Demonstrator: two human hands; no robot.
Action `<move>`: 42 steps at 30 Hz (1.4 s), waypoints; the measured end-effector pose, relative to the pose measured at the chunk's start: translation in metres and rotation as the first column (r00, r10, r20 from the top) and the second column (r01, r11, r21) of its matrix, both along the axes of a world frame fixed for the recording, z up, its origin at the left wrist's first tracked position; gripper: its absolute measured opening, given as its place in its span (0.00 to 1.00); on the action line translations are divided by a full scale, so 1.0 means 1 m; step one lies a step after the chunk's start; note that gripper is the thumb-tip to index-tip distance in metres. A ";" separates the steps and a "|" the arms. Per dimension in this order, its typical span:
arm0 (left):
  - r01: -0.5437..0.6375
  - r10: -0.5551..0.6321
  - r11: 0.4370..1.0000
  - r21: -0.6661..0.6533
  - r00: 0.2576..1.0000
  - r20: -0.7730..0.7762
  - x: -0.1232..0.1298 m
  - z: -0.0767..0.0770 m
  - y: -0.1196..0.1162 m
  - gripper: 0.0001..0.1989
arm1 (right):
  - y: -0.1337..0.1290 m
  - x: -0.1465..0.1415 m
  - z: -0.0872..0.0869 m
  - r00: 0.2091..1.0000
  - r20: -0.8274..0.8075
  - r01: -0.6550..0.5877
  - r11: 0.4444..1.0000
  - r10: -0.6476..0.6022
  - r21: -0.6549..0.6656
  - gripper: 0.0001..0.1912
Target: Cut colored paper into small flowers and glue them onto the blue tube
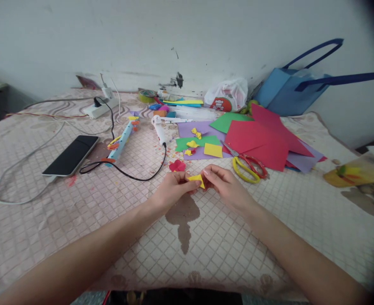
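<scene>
Two hands meet at a small folded yellow paper (197, 179), above the near half of the bench (219, 241).
The left hand (173, 186) has it from the left in a nearly closed pinch, thumb across its near side; the right hand (223, 184) comes in from the right, thumb and fingers drawn together, and seems to grip the right edge. The paper lies directly between the fingertips, its longer side running roughly from hand to hand, so neither hand is clearly nearer. Just past the left hand sits a red paper flower (177, 166); beyond the right hand, scissors (246, 158) lie with blades pointing away and leftward. Farther on are a flat yellow square (213, 150), small folded yellow pieces (192, 144) and red sheets (257, 140).
</scene>
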State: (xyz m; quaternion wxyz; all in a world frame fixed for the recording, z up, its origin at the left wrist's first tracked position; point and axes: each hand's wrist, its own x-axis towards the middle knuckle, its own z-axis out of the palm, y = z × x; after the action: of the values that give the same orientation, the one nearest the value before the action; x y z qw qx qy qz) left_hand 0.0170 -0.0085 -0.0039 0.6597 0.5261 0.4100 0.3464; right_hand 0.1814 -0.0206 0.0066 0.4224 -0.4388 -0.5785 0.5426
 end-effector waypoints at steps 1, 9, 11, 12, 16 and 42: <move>0.001 -0.001 1.000 -0.004 1.000 -0.001 0.000 0.000 0.000 0.11 | 0.000 0.000 0.001 1.000 0.026 -0.004 1.000 0.003 0.012 0.14; 0.077 -0.070 0.994 0.084 0.994 -0.084 -0.002 -0.006 0.003 0.13 | 0.001 0.005 0.007 0.981 0.186 -0.065 0.997 0.056 0.046 0.07; 0.090 -0.077 0.991 0.098 0.989 -0.126 -0.003 -0.009 0.003 0.13 | 0.000 0.007 0.008 0.970 0.237 -0.067 0.996 0.049 0.065 0.07; 0.090 -0.077 0.991 0.103 0.989 -0.129 -0.003 -0.010 0.003 0.13 | 0.001 0.008 0.009 0.967 0.251 -0.064 0.995 0.044 0.072 0.07; 0.074 -0.064 0.990 0.117 0.994 -0.088 -0.002 -0.008 0.003 0.12 | 0.001 0.010 0.008 0.969 0.248 -0.029 0.997 0.009 0.077 0.07; 0.058 -0.059 0.998 0.005 0.994 0.087 0.001 0.001 0.000 0.11 | 0.003 0.007 0.007 0.994 0.110 -0.004 1.000 0.006 -0.021 0.07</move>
State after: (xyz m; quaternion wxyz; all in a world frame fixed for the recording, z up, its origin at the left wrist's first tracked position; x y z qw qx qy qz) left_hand 0.0180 -0.0090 -0.0033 0.6860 0.5233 0.3648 0.3501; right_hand 0.1889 -0.0181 0.0140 0.3841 -0.4708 -0.5963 0.5247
